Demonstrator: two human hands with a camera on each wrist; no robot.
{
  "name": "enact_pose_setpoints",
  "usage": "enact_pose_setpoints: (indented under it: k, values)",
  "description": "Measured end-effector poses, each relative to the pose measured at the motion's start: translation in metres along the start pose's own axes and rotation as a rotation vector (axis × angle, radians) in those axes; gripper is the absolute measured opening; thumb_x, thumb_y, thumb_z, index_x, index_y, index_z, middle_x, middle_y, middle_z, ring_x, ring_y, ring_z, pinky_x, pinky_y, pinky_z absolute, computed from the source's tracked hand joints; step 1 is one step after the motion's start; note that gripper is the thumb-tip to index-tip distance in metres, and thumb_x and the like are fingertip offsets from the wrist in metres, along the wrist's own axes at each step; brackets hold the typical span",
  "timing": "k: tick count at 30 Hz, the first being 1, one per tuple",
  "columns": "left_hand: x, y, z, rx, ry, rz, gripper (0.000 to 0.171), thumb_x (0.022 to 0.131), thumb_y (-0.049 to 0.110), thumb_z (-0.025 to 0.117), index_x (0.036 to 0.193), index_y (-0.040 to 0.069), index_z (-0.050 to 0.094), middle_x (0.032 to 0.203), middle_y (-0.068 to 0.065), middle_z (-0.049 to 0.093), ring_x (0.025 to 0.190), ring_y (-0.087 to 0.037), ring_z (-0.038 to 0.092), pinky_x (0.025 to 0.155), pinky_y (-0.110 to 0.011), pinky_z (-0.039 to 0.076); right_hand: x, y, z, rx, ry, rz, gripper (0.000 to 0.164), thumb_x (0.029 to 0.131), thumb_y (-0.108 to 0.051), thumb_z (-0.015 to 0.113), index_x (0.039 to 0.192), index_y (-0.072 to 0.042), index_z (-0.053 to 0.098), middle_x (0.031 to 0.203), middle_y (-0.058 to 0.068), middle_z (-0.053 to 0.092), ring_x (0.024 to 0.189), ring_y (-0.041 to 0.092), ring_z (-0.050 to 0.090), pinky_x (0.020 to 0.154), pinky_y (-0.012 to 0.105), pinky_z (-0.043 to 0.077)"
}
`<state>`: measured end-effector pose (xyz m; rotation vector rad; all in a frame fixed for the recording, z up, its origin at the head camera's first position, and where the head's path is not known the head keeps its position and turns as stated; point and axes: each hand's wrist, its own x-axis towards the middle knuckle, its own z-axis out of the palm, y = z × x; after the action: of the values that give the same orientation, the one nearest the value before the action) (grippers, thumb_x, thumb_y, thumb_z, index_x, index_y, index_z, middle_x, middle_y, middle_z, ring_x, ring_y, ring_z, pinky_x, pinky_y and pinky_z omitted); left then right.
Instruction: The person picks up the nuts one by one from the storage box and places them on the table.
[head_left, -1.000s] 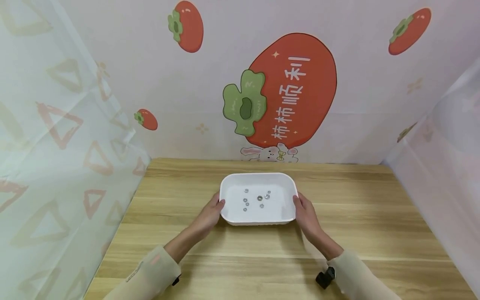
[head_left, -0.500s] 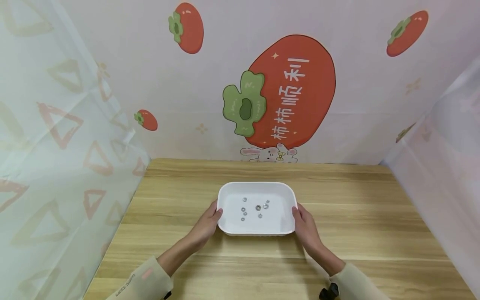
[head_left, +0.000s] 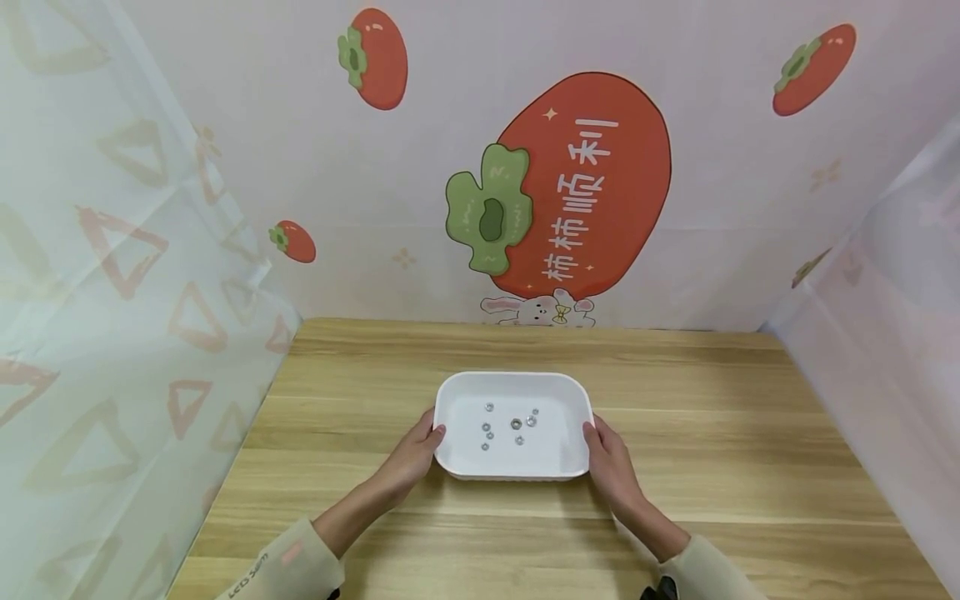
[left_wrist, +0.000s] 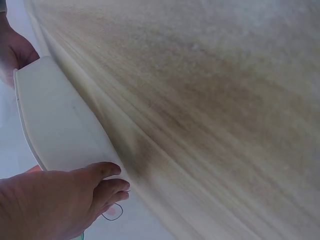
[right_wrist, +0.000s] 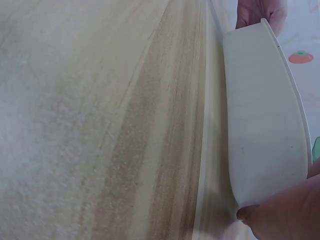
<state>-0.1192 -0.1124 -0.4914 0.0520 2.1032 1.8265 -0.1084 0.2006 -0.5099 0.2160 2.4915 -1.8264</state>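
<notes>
A white rectangular tray [head_left: 465, 462] with rounded corners is at the middle of the head view, close over the wooden table. Several small silvery metal nuts [head_left: 516, 424] lie scattered on its floor. My left hand [head_left: 411, 457] grips the tray's left end, thumb over the rim. At the opposite end my right hand [head_left: 613, 467] holds it the same way. In the left wrist view the left hand's fingers [left_wrist: 107, 172] reach along the tray's outer side and under it. The right wrist view shows a right fingertip [right_wrist: 245, 214] at the tray's lower edge.
The wooden table [head_left: 697, 417] extends on both sides of the tray. Behind it rises a pale backdrop [head_left: 360, 183] printed with red persimmons. Printed cloth also hangs along the left [head_left: 135, 333] and right sides.
Both hands have drawn the tray toward the front of the table, mostly in the first half second. The nuts have kept their arrangement inside it.
</notes>
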Motion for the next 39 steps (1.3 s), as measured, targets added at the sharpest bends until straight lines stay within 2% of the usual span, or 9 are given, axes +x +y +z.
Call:
enact_pose_setpoints:
  k: [9, 18, 23, 27, 32, 39]
  values:
    - [0.000, -0.002, -0.002, 0.004, 0.001, -0.008, 0.058, 0.114, 0.012, 0.035, 0.167, -0.004, 0.017, 0.174, -0.027, 0.014, 0.161, -0.043, 0.006, 0.128, -0.061, 0.007, 0.000, 0.006, 0.002, -0.024, 0.007, -0.015, 0.052, 0.117, -0.022, 0.036, 0.157, 0.010, 0.040, 0.149, 0.031, 0.056, 0.131, 0.038, 0.061, 0.109, 0.051, 0.051]
    - [0.000, -0.003, -0.003, 0.020, -0.012, -0.008, 0.059, 0.115, 0.013, 0.036, 0.168, -0.001, 0.016, 0.174, -0.025, 0.014, 0.162, -0.042, 0.006, 0.128, -0.061, 0.008, -0.001, 0.007, 0.001, -0.023, 0.015, -0.015, 0.049, 0.117, -0.023, 0.039, 0.155, 0.007, 0.046, 0.142, 0.027, 0.063, 0.123, 0.031, 0.064, 0.100, 0.036, 0.055]
    - [0.003, -0.004, -0.002, 0.050, 0.009, 0.013, 0.061, 0.114, 0.011, 0.038, 0.168, -0.004, 0.012, 0.174, -0.027, 0.011, 0.161, -0.043, 0.008, 0.129, -0.059, 0.010, 0.000, 0.008, 0.000, -0.012, 0.015, -0.018, 0.048, 0.116, -0.023, 0.040, 0.155, 0.005, 0.047, 0.142, 0.026, 0.064, 0.123, 0.030, 0.064, 0.104, 0.039, 0.053]
    - [0.004, -0.005, -0.003, 0.169, 0.050, 0.056, 0.067, 0.113, 0.013, 0.046, 0.167, -0.006, 0.010, 0.174, -0.028, 0.012, 0.161, -0.043, 0.012, 0.129, -0.057, 0.012, 0.000, 0.006, -0.001, -0.022, 0.016, -0.013, 0.049, 0.116, -0.025, 0.041, 0.155, 0.004, 0.048, 0.143, 0.025, 0.063, 0.125, 0.031, 0.064, 0.106, 0.043, 0.053]
    - [0.006, -0.006, -0.005, 0.318, 0.086, 0.075, 0.078, 0.110, 0.023, 0.055, 0.167, -0.005, 0.010, 0.174, -0.027, 0.012, 0.162, -0.042, 0.010, 0.130, -0.058, 0.010, 0.001, 0.004, -0.002, -0.049, 0.006, -0.003, 0.050, 0.116, -0.025, 0.042, 0.156, 0.004, 0.047, 0.148, 0.026, 0.060, 0.130, 0.033, 0.062, 0.109, 0.047, 0.051]
    - [0.010, -0.003, -0.002, 0.565, 0.126, 0.141, 0.101, 0.100, 0.047, 0.070, 0.169, 0.000, 0.013, 0.176, -0.025, 0.008, 0.162, -0.045, 0.010, 0.128, -0.063, 0.016, 0.007, 0.000, -0.007, -0.116, -0.018, -0.003, 0.051, 0.115, -0.023, 0.046, 0.159, 0.003, 0.043, 0.156, 0.024, 0.053, 0.137, 0.033, 0.056, 0.113, 0.051, 0.048]
